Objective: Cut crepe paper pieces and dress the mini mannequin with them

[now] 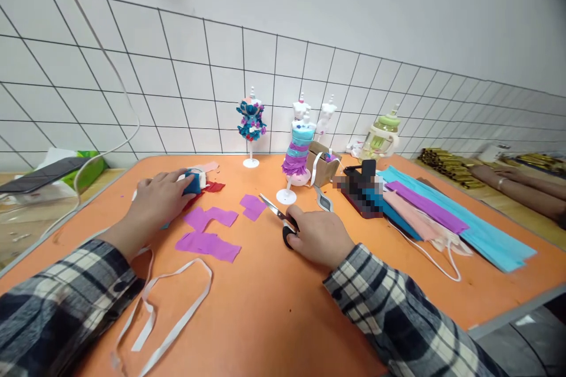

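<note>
Scissors [289,234] with black handles are in my right hand [321,237], its fingers wrapped round the handles. The blades point up and left, slightly parted, towards small purple fabric pieces [253,207]. At the left, my left hand [161,197] is closed over a small blue-and-white thing [193,184] whose kind I cannot make out. Red scraps [215,187] lie beside it. More purple pieces [209,245] are spread between my hands. A small dress form [300,147] in a blue and purple outfit stands beyond the scissors.
A white ribbon [183,318] curls across the near left of the orange table [265,318]. Another dressed form [251,123] stands behind. Right are grey-handled scissors [324,199], a cardboard box [322,159], fabric strips [464,232] and a bottle [380,136]. Another person's arm [522,188] rests far right.
</note>
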The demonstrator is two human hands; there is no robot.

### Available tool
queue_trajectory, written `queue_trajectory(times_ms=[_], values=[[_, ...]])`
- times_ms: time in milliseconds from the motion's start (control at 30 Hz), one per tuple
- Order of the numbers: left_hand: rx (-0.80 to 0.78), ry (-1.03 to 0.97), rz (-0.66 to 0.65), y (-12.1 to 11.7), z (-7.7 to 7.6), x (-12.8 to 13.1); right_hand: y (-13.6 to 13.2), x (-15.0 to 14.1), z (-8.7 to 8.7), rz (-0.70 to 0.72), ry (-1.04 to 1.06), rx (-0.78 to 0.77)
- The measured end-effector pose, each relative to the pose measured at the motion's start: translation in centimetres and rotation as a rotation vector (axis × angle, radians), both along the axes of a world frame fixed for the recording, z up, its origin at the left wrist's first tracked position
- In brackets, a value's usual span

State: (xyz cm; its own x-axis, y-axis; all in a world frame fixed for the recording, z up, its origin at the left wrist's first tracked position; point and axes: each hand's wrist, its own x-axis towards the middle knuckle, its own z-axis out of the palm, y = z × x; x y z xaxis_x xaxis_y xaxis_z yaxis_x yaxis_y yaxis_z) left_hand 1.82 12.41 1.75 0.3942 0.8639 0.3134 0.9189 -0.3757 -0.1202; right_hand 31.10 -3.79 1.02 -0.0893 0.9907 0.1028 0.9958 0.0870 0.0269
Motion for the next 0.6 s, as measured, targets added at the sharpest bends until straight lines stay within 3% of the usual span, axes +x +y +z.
queue_trajectory(times_ms=[67,233,433,500,600], values=[[0.011,0.01,0.028,0.3,-0.3,-0.2,0.2,0.2,-0.3,0.006,0.01,0.022],[0.087,-0.028,-0.048,-1.1,-0.5,0.0,0.5,0.8,-0.4,0.007,0.021,-0.02],[0.24,-0.021,-0.077,-3.1,1.0,0.2,0.7,1.5,-0.4,0.017,0.004,-0.09],[0.329,-0.004,-0.152,-5.1,1.3,-0.8,0.7,1.9,-0.5,0.028,-0.002,-0.107],[0.354,-0.143,-0.509,-9.8,0.3,-2.5,0.6,2.2,-0.5,0.033,-0.003,-0.12]])
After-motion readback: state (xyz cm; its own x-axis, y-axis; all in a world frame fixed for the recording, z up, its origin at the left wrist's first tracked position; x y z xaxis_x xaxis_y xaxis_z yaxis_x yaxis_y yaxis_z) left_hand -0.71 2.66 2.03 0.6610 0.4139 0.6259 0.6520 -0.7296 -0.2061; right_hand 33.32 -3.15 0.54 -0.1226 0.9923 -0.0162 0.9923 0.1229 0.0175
